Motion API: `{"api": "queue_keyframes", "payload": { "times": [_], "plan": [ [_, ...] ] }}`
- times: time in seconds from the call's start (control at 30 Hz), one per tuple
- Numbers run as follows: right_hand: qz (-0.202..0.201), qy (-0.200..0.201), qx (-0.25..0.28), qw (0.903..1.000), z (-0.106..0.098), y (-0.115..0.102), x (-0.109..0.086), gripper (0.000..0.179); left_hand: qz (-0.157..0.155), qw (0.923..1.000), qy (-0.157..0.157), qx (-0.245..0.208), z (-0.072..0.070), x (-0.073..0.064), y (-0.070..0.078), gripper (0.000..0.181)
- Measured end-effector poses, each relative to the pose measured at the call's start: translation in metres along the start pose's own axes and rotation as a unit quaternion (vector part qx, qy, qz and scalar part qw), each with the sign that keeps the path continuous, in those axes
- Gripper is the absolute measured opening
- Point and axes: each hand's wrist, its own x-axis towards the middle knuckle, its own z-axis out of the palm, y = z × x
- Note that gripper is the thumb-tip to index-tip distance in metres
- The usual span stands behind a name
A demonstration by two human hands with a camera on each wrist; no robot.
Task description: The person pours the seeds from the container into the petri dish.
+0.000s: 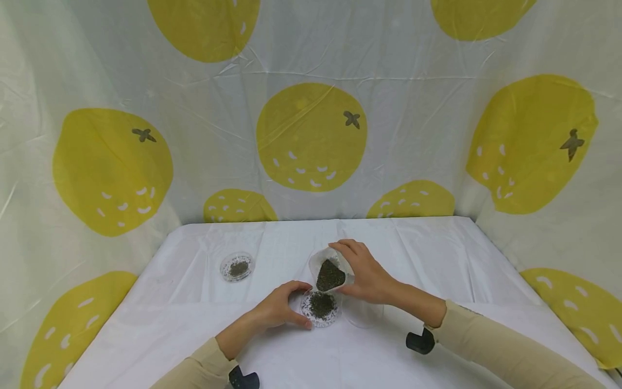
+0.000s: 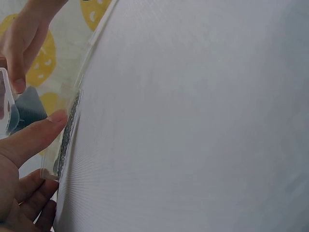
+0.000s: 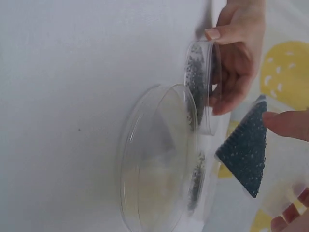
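My left hand [image 1: 278, 309] holds a clear petri dish [image 1: 320, 323] on the table, thumb at its near side and fingertips at its far side. Dark, soil-like granules [image 1: 323, 304] lie heaped inside it. Just above the dish, my right hand [image 1: 367, 274] grips a clear plastic container [image 1: 317, 260] by its sides. Tilted, the container has its mouth toward the dish, and more dark granules [image 3: 247, 150] slope inside it. An empty clear petri dish [image 3: 157, 159] stands right beside the held one, partly under my right hand in the head view.
Another petri dish [image 1: 237, 267] with a small heap of dark granules sits farther back on the left. White cloth covers the table [image 1: 413, 259]. A curtain [image 1: 413, 124] printed with yellow fruit hangs around the back and sides.
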Motion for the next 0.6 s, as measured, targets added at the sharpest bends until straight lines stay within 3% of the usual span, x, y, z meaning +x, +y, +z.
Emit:
{"api": "queue_keyframes", "payload": {
  "times": [0.2, 0.37, 0.6],
  "plan": [
    [0.065, -0.007, 0.07, 0.9954, -0.0021, -0.0024, 0.0026, 0.098, 0.002, 1.0, 0.0, -0.003, 0.0001, -0.0003, -0.0005, 0.079],
    [0.097, -0.012, 0.12, 0.988, -0.0028, -0.002, 0.0032, 0.096, 0.006, 1.0, -0.001, -0.003, 0.0004, 0.0001, -0.001, 0.08],
    [0.143, -0.022, 0.211, 0.9668, -0.0026, -0.0015, 0.0057, 0.097, 0.008, 1.0, 0.001, -0.006, 0.0003, 0.001, -0.0012, 0.08]
  ]
}}
